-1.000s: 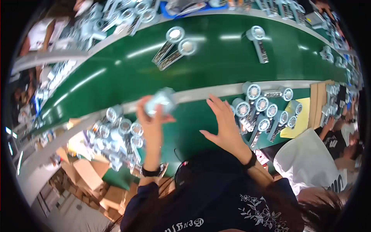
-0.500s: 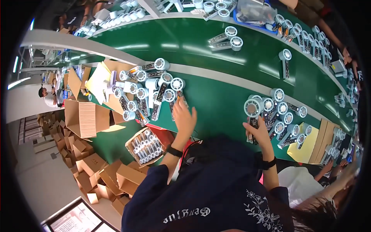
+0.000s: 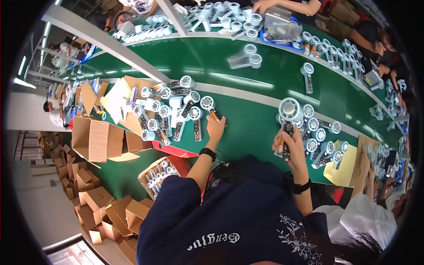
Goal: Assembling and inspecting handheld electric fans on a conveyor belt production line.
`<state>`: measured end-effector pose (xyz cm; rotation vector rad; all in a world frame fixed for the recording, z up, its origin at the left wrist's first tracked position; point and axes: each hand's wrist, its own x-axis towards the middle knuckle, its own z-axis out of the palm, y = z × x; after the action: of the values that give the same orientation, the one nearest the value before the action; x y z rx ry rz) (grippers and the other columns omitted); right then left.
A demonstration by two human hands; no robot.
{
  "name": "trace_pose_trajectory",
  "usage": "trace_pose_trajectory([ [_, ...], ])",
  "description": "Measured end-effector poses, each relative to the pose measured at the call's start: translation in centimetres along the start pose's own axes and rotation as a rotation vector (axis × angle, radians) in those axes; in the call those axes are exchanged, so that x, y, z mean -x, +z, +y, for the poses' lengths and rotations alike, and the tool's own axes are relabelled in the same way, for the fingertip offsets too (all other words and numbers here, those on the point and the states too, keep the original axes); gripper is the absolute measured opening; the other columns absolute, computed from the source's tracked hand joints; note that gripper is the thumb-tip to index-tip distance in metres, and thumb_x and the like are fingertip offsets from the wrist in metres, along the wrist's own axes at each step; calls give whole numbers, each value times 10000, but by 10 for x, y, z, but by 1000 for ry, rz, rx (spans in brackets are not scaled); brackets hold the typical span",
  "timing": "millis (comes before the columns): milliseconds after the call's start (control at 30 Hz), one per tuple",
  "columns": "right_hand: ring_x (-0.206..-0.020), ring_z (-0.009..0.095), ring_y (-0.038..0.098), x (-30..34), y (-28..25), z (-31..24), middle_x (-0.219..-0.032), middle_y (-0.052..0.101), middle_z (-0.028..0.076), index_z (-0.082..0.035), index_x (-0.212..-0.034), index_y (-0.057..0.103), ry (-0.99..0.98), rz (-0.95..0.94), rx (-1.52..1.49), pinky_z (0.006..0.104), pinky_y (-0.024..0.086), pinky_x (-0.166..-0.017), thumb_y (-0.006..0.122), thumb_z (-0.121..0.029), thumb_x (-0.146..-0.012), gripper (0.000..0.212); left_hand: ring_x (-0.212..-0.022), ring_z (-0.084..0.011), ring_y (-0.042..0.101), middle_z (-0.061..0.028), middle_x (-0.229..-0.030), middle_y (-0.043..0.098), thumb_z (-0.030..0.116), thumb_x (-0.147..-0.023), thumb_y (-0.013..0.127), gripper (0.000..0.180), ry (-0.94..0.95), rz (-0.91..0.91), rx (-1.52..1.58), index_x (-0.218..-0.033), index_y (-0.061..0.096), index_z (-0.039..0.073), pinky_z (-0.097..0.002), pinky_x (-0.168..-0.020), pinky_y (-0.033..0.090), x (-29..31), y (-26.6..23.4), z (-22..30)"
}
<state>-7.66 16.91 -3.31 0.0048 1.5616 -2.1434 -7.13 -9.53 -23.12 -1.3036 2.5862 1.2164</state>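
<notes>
My left hand (image 3: 215,129) is closed on the lower handle of a light-blue handheld fan (image 3: 206,103). Its round head points away from me, beside the left-hand pile, and an orange part shows in the handle. In my right hand (image 3: 295,148) is another handheld fan (image 3: 289,109), gripped by its opened handle with a dark circuit board showing. That fan's head covers part of the fans behind it. More opened fans (image 3: 164,111) lie heaped on the left, and a second group of fans (image 3: 312,124) lies just right of my right hand.
A green conveyor (image 3: 274,70) runs beyond the pale rail, carrying a few fans. Cardboard boxes (image 3: 99,139) stand at the left. A carton of fans (image 3: 152,179) sits below the bench edge. Yellow paper (image 3: 342,163) lies right. Other people work across and to the right.
The view has shifted somewhat. My right hand has lifted its fan and turned so more of the handle shows. My left fingers have closed around the handle of the fan they were touching.
</notes>
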Motion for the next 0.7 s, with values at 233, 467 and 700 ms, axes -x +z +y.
trace_pose_trajectory([
  [233, -604, 150, 532, 18, 12, -21, -809, 503, 84, -14, -1207, 363, -37, -86, -156, 281, 466, -545, 508, -165, -884, 385, -640, -127, 518, -42, -816, 486, 143, -857, 572, 257, -137, -651, 953, -1040, 423, 39, -297, -562, 465, 44, -33, 43],
  [467, -621, 153, 526, 34, 18, -34, -902, 481, 94, 7, -1274, 319, -118, -197, -480, 311, 476, -566, 588, -227, -802, 592, -601, -129, 486, -46, -818, 471, 249, -883, 549, 395, -6, -1064, 1152, -1164, 397, 17, -279, -508, 427, 109, -86, 109],
  [700, -699, 174, 544, 47, 11, -37, -920, 465, 101, 17, -1330, 266, -186, -188, -329, 327, 486, -610, 585, -200, -798, 657, -580, -136, 479, -64, -814, 462, 301, -898, 501, 451, 107, -1233, 1207, -1210, 376, 1, -282, -476, 415, 138, -104, 136],
])
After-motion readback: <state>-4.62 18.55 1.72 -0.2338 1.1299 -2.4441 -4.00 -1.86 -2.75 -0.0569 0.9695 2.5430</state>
